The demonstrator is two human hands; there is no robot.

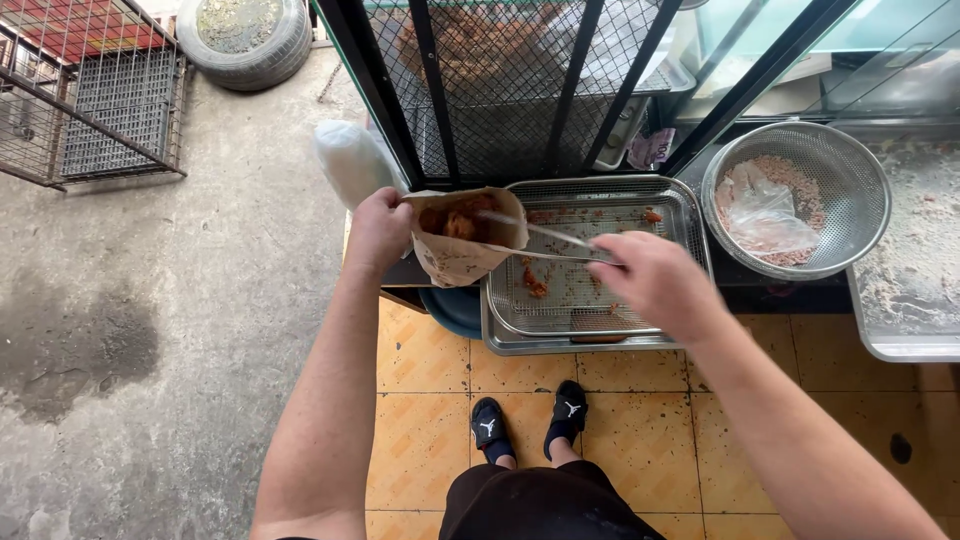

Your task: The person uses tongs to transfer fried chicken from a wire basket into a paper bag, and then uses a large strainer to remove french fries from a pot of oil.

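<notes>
My left hand [377, 232] grips the paper bag [462, 240] at the tray's [690, 215] left edge; my right hand [655, 285] clamps tongs [545, 240] reaching into it.

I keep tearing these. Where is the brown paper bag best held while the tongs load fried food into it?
Grip the paper bag on its side wall just under the rim, coming from the left, as the left hand does. Its mouth tilts right toward the tongs in the right hand above the tray, so a left-side grip likely leaves the opening free.
</notes>
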